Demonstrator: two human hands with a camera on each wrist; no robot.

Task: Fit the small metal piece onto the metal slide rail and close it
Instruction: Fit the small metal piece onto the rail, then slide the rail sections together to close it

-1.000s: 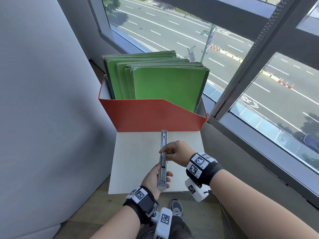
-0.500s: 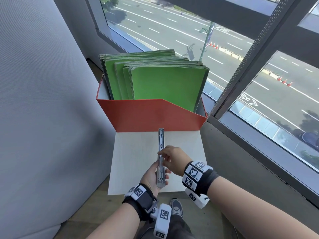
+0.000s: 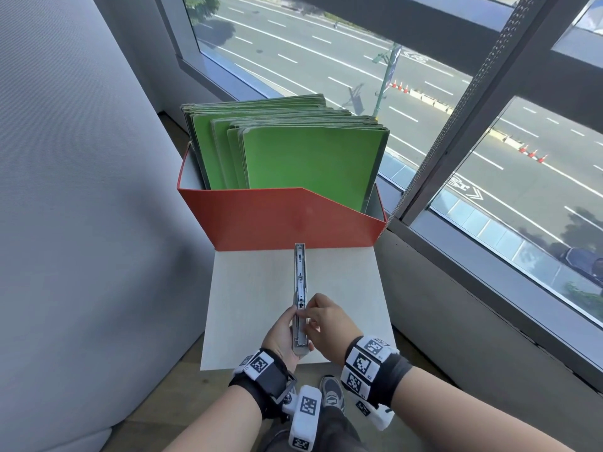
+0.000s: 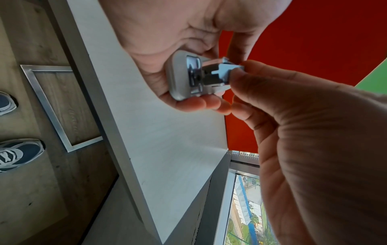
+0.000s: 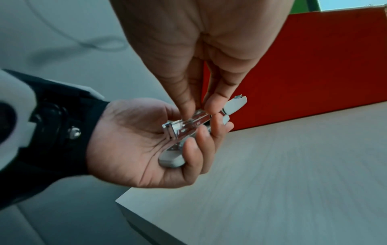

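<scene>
A long silver metal slide rail [image 3: 300, 275] is held above the white table, pointing away from me toward the orange box. My left hand [image 3: 285, 331] grips its near end from below, palm up, fingers curled round it [image 5: 201, 136]. My right hand [image 3: 308, 316] comes from the right and pinches a small metal piece [image 4: 221, 73] that sits in the rail's channel near that end. In the left wrist view the rail's end cap [image 4: 184, 77] faces the camera. In the right wrist view my right fingertips [image 5: 211, 106] press onto the rail [image 5: 186, 123].
An orange box [image 3: 280, 220] of green folders [image 3: 310, 161] stands at the far edge of the small white table [image 3: 254, 288]. A grey padded wall is on the left, a window ledge on the right. My shoes [image 4: 14, 154] are on the wooden floor.
My right hand's pinch has slid along the rail toward me, from about its middle to near the end that my left hand holds. The left hand's grip is unchanged.
</scene>
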